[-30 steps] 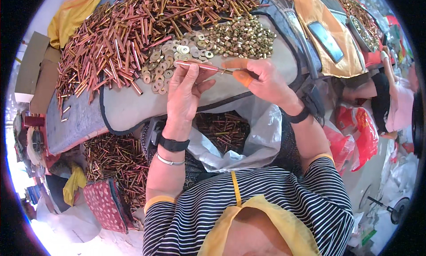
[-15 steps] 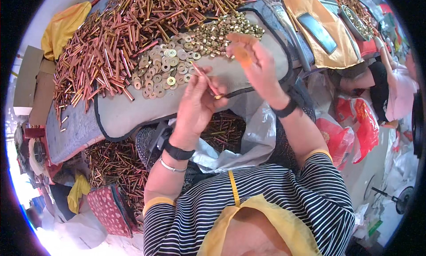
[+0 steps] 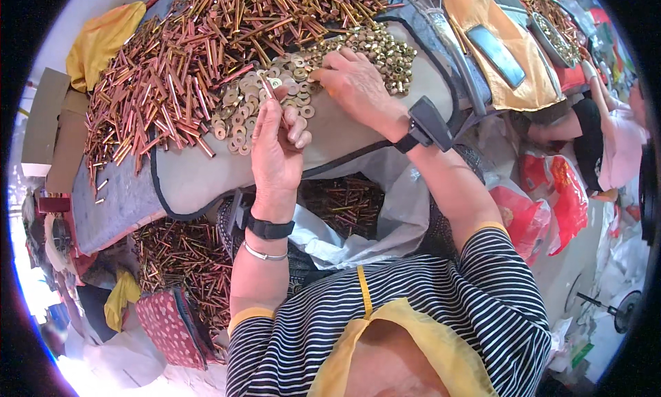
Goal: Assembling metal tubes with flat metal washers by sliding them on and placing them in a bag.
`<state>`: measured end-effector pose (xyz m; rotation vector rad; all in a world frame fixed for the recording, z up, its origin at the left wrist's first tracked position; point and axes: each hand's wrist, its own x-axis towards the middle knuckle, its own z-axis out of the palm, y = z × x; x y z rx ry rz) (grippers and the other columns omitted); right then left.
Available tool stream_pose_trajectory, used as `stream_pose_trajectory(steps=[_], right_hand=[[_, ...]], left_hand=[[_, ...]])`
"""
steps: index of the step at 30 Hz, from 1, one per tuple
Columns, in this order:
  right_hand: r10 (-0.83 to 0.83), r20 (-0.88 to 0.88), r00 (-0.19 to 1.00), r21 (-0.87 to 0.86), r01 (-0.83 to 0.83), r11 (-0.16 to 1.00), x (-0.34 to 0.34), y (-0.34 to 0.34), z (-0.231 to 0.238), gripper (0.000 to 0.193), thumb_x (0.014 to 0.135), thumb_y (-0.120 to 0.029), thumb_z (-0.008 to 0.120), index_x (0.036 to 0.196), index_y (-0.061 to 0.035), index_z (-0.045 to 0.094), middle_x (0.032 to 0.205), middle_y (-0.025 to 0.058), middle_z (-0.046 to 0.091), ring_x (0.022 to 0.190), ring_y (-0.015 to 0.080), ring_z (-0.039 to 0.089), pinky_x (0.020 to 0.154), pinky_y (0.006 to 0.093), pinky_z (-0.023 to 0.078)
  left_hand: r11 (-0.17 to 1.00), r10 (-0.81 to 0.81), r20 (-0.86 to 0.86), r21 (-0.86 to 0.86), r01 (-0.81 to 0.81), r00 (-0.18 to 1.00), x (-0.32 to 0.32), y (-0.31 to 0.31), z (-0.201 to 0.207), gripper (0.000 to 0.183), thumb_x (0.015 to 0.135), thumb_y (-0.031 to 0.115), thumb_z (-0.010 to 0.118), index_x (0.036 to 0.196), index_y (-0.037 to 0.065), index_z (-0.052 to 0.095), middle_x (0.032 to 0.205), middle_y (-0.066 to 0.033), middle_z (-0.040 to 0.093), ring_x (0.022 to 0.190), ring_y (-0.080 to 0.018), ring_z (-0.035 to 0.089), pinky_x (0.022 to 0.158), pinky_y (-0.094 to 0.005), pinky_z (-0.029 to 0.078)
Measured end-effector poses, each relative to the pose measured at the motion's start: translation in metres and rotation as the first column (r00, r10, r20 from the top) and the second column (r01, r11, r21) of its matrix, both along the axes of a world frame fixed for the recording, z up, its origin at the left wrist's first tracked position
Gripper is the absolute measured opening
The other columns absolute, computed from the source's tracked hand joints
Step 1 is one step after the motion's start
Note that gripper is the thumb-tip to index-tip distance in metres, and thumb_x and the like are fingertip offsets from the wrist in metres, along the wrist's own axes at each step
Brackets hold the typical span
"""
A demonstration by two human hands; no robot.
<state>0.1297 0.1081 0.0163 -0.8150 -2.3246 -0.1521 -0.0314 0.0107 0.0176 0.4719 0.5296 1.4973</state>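
Note:
My left hand [image 3: 277, 146] is closed around a thin copper-coloured metal rod [image 3: 267, 86], its tip pointing up over the flat washers [image 3: 240, 122]. That rod resembles a bolt or anchor sleeve; its lower part is hidden in my fingers. My right hand [image 3: 358, 87] reaches in where the washers meet the small brass-coloured nuts [image 3: 394, 63]. Its fingers are curled together, orange covering showing at one fingertip, and whatever they pinch cannot be made out. Beyond both hands lies a large heap of copper-coloured rods [image 3: 165, 87]. A grey black-edged mat [image 3: 206, 170] lies beneath the washers and nuts.
More rods fill an open white sack [image 3: 406, 211] at my lap and a heap [image 3: 182, 256] at lower left. A phone [image 3: 496, 55] rests on orange cloth at right, near a tray of small parts [image 3: 554, 39]. Another person's arm [image 3: 556, 125] shows at far right.
My left hand has moved left, turning the rod from slanted to nearly upright. My right hand has come left and down from above the nuts to the washers' edge, its fingers curling.

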Motion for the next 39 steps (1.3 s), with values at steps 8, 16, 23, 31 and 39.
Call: stream_pose_trajectory(steps=[8,16,23,31,39], right_hand=[[0.084,0.066,0.994,-0.034,-0.082,0.996,0.014,-0.022,0.001,0.015,0.070,-0.007,0.057,0.084,-0.0060,0.060,0.084,0.0078,0.053,0.088,0.0254,0.052,0.078,0.0349,0.041],[-0.123,-0.700,0.703,-0.455,-0.307,0.836,0.035,-0.046,0.012,0.015,0.084,-0.003,0.057,0.098,-0.0057,0.063,0.082,0.0001,0.059,0.075,0.0109,0.054,0.068,0.0234,0.043],[-0.291,-0.774,0.563,-0.633,-0.704,0.323,0.046,-0.055,0.013,0.014,0.093,-0.010,0.054,0.104,-0.0024,0.060,0.084,0.0006,0.060,0.075,0.0074,0.055,0.068,0.0211,0.046],[-0.097,-0.704,0.704,-0.634,-0.561,0.532,0.050,-0.055,0.016,0.013,0.088,-0.001,0.058,0.101,-0.0007,0.062,0.094,0.0046,0.066,0.086,0.0099,0.061,0.075,0.0243,0.050],[0.037,-0.615,0.788,-0.567,-0.474,0.673,0.054,-0.052,0.014,0.012,0.084,0.000,0.062,0.096,0.0016,0.062,0.089,0.0069,0.066,0.081,0.0115,0.061,0.071,0.0256,0.049]], left_hand=[[0.996,-0.025,-0.100,-0.092,0.016,0.995,0.000,-0.005,0.008,0.030,0.096,0.026,0.052,0.118,0.005,0.055,0.072,0.0012,0.050,0.058,-0.0074,0.041,0.050,-0.0206,0.033],[0.985,-0.168,-0.115,-0.065,0.162,0.979,0.004,-0.012,0.005,0.026,0.096,0.025,0.053,0.111,0.004,0.058,0.069,0.0043,0.045,0.052,-0.0033,0.035,0.048,-0.0183,0.031],[0.971,-0.239,-0.386,-0.109,0.213,0.891,0.016,-0.015,0.007,0.025,0.095,0.025,0.056,0.109,0.005,0.060,0.067,0.0055,0.045,0.050,-0.0011,0.032,0.045,-0.0162,0.029],[0.972,-0.233,-0.624,-0.155,0.175,0.746,0.024,-0.018,0.002,0.025,0.092,0.025,0.060,0.106,0.005,0.065,0.065,0.0067,0.046,0.052,-0.0004,0.035,0.044,-0.0159,0.027],[0.905,-0.426,-0.512,-0.258,0.339,0.746,0.015,-0.019,0.008,0.022,0.091,0.022,0.060,0.106,0.005,0.065,0.068,0.0061,0.050,0.054,-0.0006,0.039,0.045,-0.0169,0.029]])
